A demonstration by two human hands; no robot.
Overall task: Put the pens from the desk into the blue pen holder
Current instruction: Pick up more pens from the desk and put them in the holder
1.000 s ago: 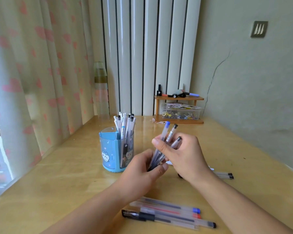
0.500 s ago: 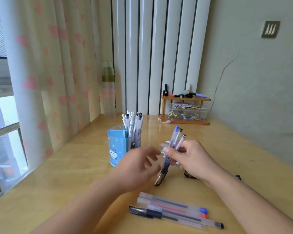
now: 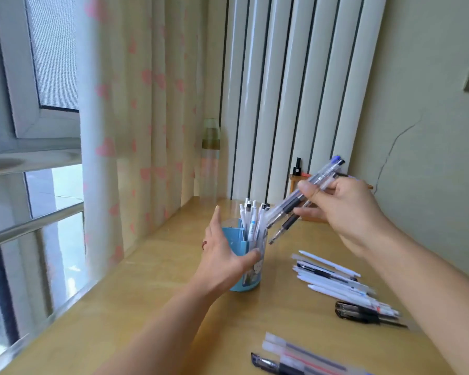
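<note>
Right hand: fingers curled round a bundle of pens, held tilted in the air, tips down, just above and right of the holder. Left hand: fingers straight and spread, thumb lying against the holder's front wall. Holder stands upright on the table, white pens inside. Loose pens lie on the table to its right; another group at the near edge.

Blue pen holder upright on table, several white pens standing inside. Bundle of clear pens tilted above it. More pens flat on table, right.
</note>
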